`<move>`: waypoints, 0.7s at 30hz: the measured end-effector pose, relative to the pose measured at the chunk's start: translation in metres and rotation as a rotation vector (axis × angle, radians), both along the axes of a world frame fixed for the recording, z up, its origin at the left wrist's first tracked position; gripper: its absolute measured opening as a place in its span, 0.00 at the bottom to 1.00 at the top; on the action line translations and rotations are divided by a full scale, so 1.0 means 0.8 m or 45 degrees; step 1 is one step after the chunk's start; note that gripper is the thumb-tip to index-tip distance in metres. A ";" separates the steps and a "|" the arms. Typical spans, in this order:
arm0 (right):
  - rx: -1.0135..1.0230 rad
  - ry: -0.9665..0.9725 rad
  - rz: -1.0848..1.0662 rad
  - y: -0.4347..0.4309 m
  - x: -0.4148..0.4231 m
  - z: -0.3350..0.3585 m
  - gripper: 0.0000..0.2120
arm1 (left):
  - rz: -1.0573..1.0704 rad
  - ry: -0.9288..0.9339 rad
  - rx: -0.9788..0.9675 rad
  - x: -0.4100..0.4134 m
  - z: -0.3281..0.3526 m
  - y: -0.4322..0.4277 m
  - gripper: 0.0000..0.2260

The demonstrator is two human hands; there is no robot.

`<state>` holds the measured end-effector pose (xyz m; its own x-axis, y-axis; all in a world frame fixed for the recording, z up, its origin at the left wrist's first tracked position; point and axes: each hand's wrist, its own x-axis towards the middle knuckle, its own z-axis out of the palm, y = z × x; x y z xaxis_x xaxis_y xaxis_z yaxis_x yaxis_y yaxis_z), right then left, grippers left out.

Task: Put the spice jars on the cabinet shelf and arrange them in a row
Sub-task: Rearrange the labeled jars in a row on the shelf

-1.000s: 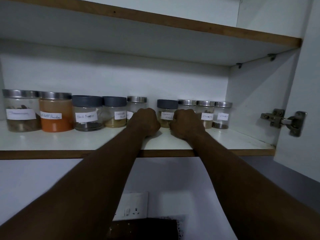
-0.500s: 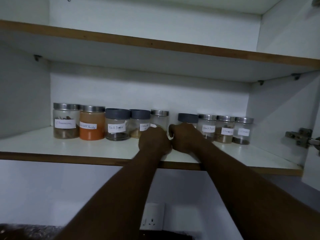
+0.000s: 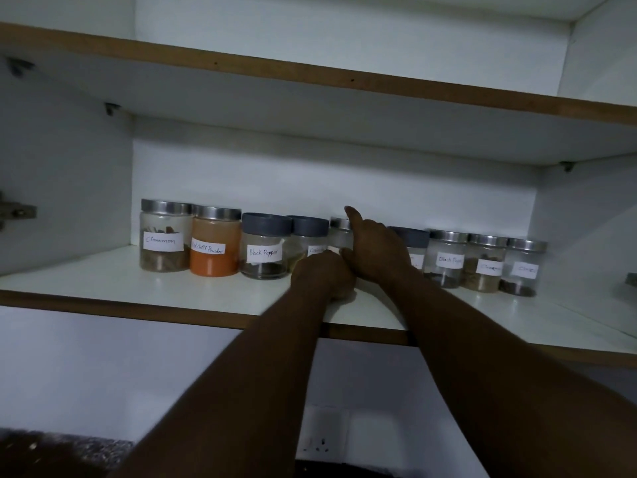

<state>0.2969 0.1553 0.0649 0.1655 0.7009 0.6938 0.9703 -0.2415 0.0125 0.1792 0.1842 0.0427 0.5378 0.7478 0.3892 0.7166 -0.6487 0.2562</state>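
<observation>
Several labelled spice jars stand in a row at the back of the white shelf (image 3: 103, 281): cinnamon jar (image 3: 162, 236), chilli powder jar (image 3: 215, 244), black pepper jar (image 3: 264, 248), a grey-lid jar (image 3: 308, 232), a small steel-lid jar (image 3: 339, 234), another grey-lid jar (image 3: 413, 238), then three small steel-lid jars (image 3: 486, 263). My left hand (image 3: 322, 276) is curled low on the shelf at the base of the small steel-lid jar. My right hand (image 3: 374, 251) sits between that jar and the grey-lid jar to the right, one digit raised against the steel lid; its other fingers are hidden.
An upper shelf (image 3: 310, 74) hangs close above the jars. The cabinet side walls close in left and right, with a hinge (image 3: 15, 212) on the left. Below the shelf are a wall socket (image 3: 322, 443) and a dark countertop (image 3: 58, 450).
The view has swung right and up. My right hand has shifted left off the grey-lid jar and lifted one digit. My left hand stays curled at the steel-lid jar's base.
</observation>
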 end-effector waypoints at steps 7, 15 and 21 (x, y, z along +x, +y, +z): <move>0.143 -0.009 0.021 0.002 0.014 -0.007 0.31 | -0.037 -0.058 -0.005 0.004 0.001 0.014 0.18; 0.265 0.015 -0.129 -0.007 0.014 -0.005 0.30 | -0.049 -0.102 0.024 0.008 -0.004 0.016 0.17; 0.266 0.102 -0.171 -0.014 0.021 -0.006 0.27 | -0.067 -0.085 0.029 0.010 -0.009 0.018 0.20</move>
<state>0.3134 0.1438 0.0597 0.3075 0.5121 0.8020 0.9253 -0.3576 -0.1264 0.1869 0.1982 0.0353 0.5481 0.7099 0.4423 0.6634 -0.6910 0.2871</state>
